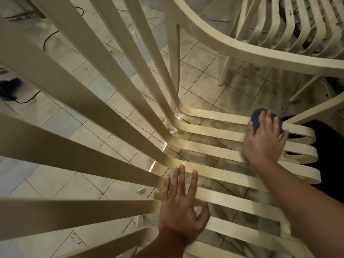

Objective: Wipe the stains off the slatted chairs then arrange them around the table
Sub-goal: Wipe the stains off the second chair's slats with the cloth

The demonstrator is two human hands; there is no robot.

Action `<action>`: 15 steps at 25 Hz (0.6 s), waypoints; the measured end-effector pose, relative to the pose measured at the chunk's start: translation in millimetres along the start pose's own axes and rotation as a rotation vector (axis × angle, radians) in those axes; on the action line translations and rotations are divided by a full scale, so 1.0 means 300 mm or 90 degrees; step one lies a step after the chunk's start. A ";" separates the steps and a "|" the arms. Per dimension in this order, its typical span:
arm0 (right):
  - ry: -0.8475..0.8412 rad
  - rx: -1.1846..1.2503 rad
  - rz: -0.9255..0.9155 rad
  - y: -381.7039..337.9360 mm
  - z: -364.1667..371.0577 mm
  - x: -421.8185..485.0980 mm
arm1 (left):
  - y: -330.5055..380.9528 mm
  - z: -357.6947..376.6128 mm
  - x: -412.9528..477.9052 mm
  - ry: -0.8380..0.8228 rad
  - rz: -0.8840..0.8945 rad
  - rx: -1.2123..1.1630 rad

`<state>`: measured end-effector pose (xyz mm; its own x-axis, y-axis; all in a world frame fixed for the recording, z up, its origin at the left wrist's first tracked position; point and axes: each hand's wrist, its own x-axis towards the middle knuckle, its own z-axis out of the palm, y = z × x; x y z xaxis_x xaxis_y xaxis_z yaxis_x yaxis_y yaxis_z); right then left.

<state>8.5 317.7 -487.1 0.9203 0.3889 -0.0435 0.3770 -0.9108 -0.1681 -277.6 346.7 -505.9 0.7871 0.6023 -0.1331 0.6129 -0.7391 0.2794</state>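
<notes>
A cream slatted plastic chair (214, 131) fills the view; its back slats fan up to the left and its seat slats run to the right. My left hand (182, 205) lies flat with straight fingers on the seat slats near the back. My right hand (264, 138) presses a dark blue cloth (257, 116) onto the front part of the seat slats, fingers spread over it. Brown smudges show on the slats near the bend. A second slatted chair (290, 25) stands at the upper right, speckled with dark stains.
The floor is pale tile (61, 123), dirty and wet under the seat. A black cable (28, 98) and a dark object (9, 88) lie on the floor at the left. A dark shape sits at the right edge under the chair front.
</notes>
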 end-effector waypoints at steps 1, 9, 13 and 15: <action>-0.005 0.011 0.021 -0.010 0.004 0.009 | -0.001 0.001 0.000 -0.005 0.000 -0.002; -0.121 0.070 -0.163 -0.410 0.072 -0.018 | -0.002 0.007 -0.001 -0.016 -0.004 -0.013; -0.386 0.488 -0.037 -0.572 -0.022 0.030 | 0.002 0.004 -0.001 -0.019 0.001 -0.014; -0.525 0.869 0.226 -0.568 -0.094 0.074 | 0.000 0.005 -0.005 -0.018 0.001 -0.020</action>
<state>-32.3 477.6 -431.5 0.4644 0.5708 -0.6771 -0.6091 -0.3492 -0.7121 -278.5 345.3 -507.2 0.7897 0.5924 -0.1595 0.6099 -0.7298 0.3091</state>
